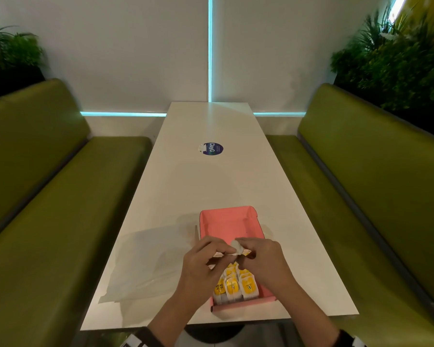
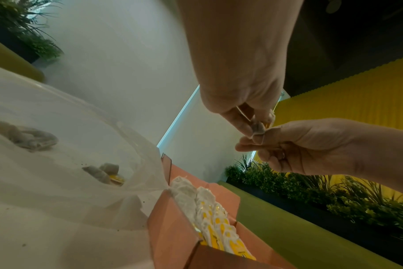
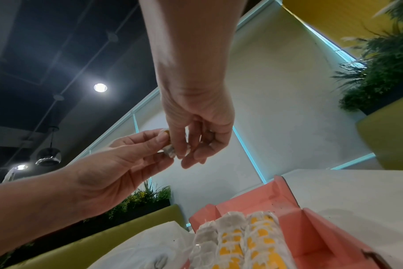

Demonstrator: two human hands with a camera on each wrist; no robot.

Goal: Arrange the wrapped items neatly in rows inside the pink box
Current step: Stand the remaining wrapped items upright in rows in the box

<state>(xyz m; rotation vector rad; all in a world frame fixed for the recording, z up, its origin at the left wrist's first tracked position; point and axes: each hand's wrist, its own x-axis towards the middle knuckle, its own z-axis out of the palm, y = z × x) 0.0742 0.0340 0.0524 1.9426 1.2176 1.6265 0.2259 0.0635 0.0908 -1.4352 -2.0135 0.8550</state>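
A pink box (image 1: pixel 232 222) lies open on the white table (image 1: pixel 211 184). Its near half holds rows of white wrapped items with yellow labels (image 1: pixel 236 285), also seen in the left wrist view (image 2: pixel 209 214) and the right wrist view (image 3: pixel 232 242). Above the box, my left hand (image 1: pixel 228 252) and right hand (image 1: pixel 244 249) meet and both pinch one small wrapped item (image 1: pixel 237 246). The left wrist view shows this item (image 2: pixel 258 127) between the fingertips, and in the right wrist view the item (image 3: pixel 168 150) sits between the left hand's thumb and the right hand's fingers. The far half of the box is bare.
A clear plastic bag (image 1: pixel 140 266) lies on the table left of the box, with a few wrapped items (image 2: pixel 106 171) inside. A round blue sticker (image 1: pixel 213 149) marks the table's middle. Green benches (image 1: pixel 48 209) flank both long sides. The table's near edge is just behind the box.
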